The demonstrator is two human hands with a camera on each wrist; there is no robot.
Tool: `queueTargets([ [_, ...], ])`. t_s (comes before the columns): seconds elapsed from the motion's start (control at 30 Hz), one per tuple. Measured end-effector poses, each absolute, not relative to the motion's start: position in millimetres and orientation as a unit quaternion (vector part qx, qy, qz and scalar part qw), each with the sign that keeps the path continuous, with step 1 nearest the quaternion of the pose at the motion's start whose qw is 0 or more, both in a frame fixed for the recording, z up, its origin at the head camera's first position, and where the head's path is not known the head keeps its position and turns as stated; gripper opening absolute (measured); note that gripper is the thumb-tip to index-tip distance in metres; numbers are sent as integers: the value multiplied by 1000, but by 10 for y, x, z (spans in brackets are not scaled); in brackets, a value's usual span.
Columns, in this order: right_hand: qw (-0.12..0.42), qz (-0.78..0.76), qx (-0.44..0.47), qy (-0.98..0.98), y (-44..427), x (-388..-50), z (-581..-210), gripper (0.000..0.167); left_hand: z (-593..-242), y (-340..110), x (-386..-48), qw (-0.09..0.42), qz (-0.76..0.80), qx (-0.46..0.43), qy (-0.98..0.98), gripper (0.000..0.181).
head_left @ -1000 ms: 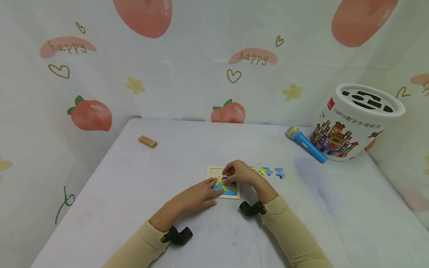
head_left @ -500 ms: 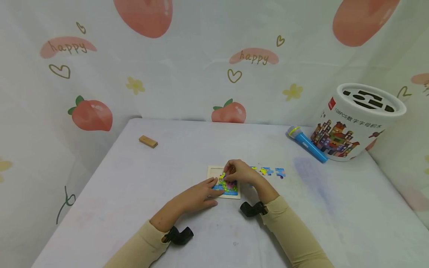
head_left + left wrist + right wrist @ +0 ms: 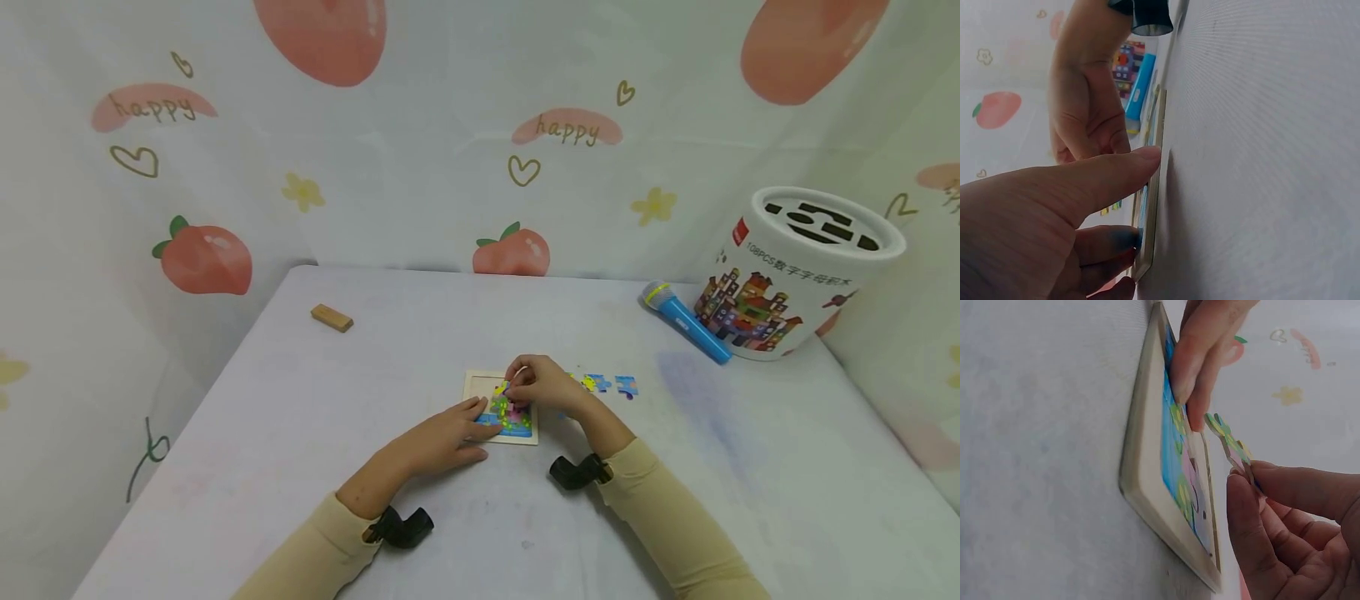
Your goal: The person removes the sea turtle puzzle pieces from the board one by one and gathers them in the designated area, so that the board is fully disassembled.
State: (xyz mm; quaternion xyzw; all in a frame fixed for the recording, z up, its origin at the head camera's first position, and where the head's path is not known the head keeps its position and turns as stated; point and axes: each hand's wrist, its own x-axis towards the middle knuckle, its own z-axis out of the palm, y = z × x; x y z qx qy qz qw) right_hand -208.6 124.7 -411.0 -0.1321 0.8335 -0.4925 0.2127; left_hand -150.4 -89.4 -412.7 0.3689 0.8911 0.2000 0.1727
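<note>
Out beyond the left hand [image 3: 442, 437], a small wooden block [image 3: 332, 317] lies on the white surface [image 3: 405, 342]! Over past the right hand [image 3: 546, 388], a blue microphone [image 3: 687, 322] with a yellow ring, slanting just beside a big white bucket [image 3: 795, 267] printed with colourful buildings! And beyond both hands hangs a peach-patterned cloth [image 3: 420, 183]!
</note>
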Motion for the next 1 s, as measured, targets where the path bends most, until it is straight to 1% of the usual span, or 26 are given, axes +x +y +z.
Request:
queueTargets([
  [0.47,189,-507,-101,835,1515,-2045,-4151,20,-4137,-878,-1501,170,199,360,896,42],
  [0.8,170,-491,-105,848,1753,-1894,-4127,19,-4144,-869,-1501,166,199,359,897,42],
  [1.0,165,-494,-95,849,1900,-1829,-4105,23,-4164,-874,-1500,160,207,360,896,42],
])
